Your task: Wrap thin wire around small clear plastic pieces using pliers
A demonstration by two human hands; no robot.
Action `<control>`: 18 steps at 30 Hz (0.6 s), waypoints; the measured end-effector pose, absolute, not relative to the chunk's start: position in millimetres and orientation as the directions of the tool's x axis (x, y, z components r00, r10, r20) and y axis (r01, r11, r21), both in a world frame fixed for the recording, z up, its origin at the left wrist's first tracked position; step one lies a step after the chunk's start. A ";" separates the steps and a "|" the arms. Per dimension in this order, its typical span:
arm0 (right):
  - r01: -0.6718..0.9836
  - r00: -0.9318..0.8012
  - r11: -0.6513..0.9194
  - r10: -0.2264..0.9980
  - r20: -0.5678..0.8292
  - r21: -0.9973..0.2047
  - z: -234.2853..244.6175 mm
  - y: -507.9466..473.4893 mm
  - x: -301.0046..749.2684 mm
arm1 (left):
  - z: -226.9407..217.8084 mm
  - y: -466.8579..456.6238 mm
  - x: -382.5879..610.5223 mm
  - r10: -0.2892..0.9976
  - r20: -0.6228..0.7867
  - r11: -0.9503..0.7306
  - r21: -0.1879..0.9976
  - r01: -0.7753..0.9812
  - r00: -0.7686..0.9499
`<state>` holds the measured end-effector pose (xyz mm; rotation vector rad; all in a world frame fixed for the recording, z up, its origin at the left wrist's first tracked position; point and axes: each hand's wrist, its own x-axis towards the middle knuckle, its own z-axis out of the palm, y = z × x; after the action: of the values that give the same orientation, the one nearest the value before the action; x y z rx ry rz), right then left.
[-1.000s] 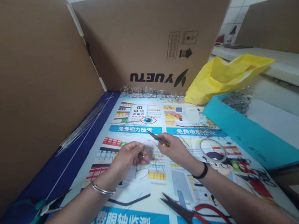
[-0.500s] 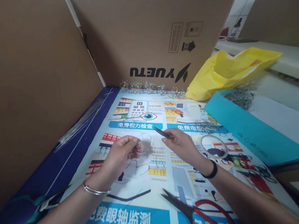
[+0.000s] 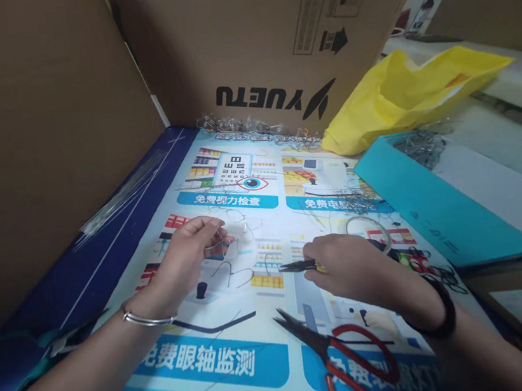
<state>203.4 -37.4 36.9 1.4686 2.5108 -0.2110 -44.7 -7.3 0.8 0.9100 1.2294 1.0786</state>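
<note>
My left hand [image 3: 183, 260], with a silver bangle at the wrist, pinches a thin, bent piece of wire [image 3: 245, 228]. Its fine end sticks out past the fingertips; its full shape is hard to make out. My right hand [image 3: 347, 266] is closed around small needle-nose pliers [image 3: 295, 267], whose dark jaws point left, apart from the wire. Yellow shows on their handle, most of which the palm hides. Below the pliers lie red-handled scissors [image 3: 303, 332], blades slightly apart. Curved wire pieces [image 3: 233, 275] rest on the printed sheet [image 3: 272, 229] between my hands.
Cardboard panels [image 3: 240, 38] stand behind and at left. Straight wires [image 3: 121, 198] lie on the blue surface at left, tangled wire [image 3: 252, 126] along the back. At right are a yellow bag [image 3: 388, 102], a turquoise box [image 3: 440, 210] holding wire, a ring-shaped coil [image 3: 365, 223] and black loops [image 3: 448, 280].
My right hand has moved down and right, away from my left, and turned so the pliers point left. My left hand still pinches the wire. The camera view has shifted slightly.
</note>
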 end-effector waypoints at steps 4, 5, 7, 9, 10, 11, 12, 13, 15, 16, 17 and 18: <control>0.879 -0.458 0.477 0.846 -0.273 0.003 36.9 -45.3 199.9 | -1.1 -8.3 -42.9 0.964 -0.265 0.261 0.950 -0.172 0.003; 0.881 -0.453 0.473 0.850 -0.268 0.009 36.6 -46.8 199.0 | -1.7 -8.5 -42.4 0.964 -0.265 0.261 0.949 -0.178 0.005; 0.887 -0.441 0.462 0.860 -0.257 0.023 35.9 -49.8 197.0 | -2.5 -9.0 -41.5 0.962 -0.272 0.270 0.946 -0.179 0.015; 0.891 -0.430 0.452 0.869 -0.247 0.037 34.6 -53.3 194.8 | -2.6 -9.5 -40.4 0.958 -0.285 0.285 0.943 -0.174 0.026; 0.892 -0.428 0.450 0.872 -0.237 0.044 33.7 -55.1 193.7 | -2.4 -9.7 -39.8 0.956 -0.290 0.291 0.941 -0.172 0.029; 0.892 -0.429 0.450 0.875 -0.223 0.049 32.5 -56.9 192.9 | -2.2 -9.9 -39.2 0.955 -0.295 0.295 0.940 -0.172 0.029; 0.891 -0.430 0.450 0.879 -0.207 0.056 31.1 -58.5 192.2 | -2.0 -10.0 -38.6 0.954 -0.297 0.297 0.939 -0.174 0.027; 0.891 -0.433 0.451 0.881 -0.191 0.062 29.6 -59.8 191.9 | -2.0 -10.2 -38.0 0.954 -0.300 0.299 0.938 -0.177 0.023; 0.889 -0.438 0.453 0.884 -0.166 0.069 26.8 -61.1 192.1 | -2.5 -10.5 -37.1 0.952 -0.304 0.303 0.935 -0.182 0.024; 0.888 -0.440 0.455 0.883 -0.162 0.069 25.9 -61.0 192.7 | -3.2 -10.6 -36.8 0.952 -0.305 0.304 0.935 -0.183 0.027; 0.887 -0.442 0.456 0.883 -0.161 0.067 25.4 -60.6 193.4 | -4.2 -10.7 -36.7 0.952 -0.305 0.306 0.934 -0.184 0.033; 0.888 -0.441 0.456 0.883 -0.158 0.066 25.4 -59.8 194.4 | -5.2 -10.8 -36.7 0.951 -0.307 0.310 0.933 -0.180 0.046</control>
<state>194.4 -59.8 25.4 1.5555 2.5315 -0.0405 -36.7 -10.8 -5.2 0.8527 1.1936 1.0462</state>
